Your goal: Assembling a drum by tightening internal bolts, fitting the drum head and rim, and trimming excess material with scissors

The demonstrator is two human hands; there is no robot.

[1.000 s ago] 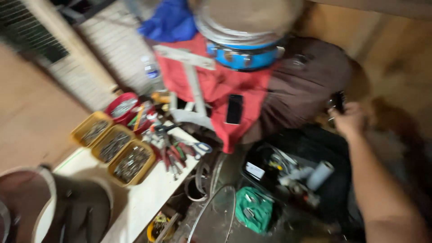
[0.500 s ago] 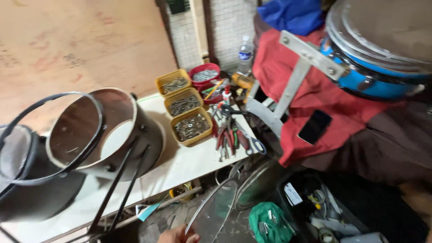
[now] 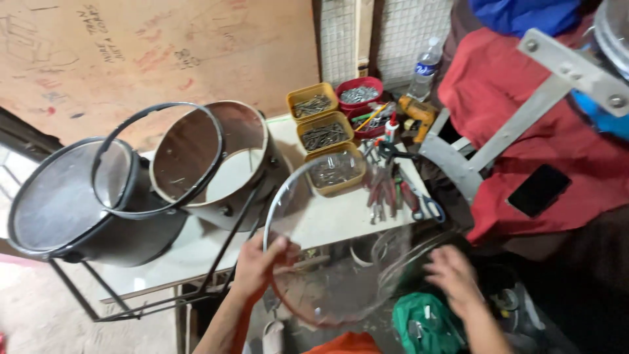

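A cluttered workshop table (image 3: 327, 223) fills mid-frame. The left hand (image 3: 259, 262) grips a clear drumhead hoop (image 3: 331, 246) at lower centre — lifted, not yet fitted; the right hand (image 3: 452, 278) hovers open beside it.

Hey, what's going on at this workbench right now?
A person is holding up a clear round drumhead by its rim with the left hand, while the right hand hovers open near its other edge. On the white table sit an open drum shell, a black hoop, a black drum, yellow trays of nails and pliers.
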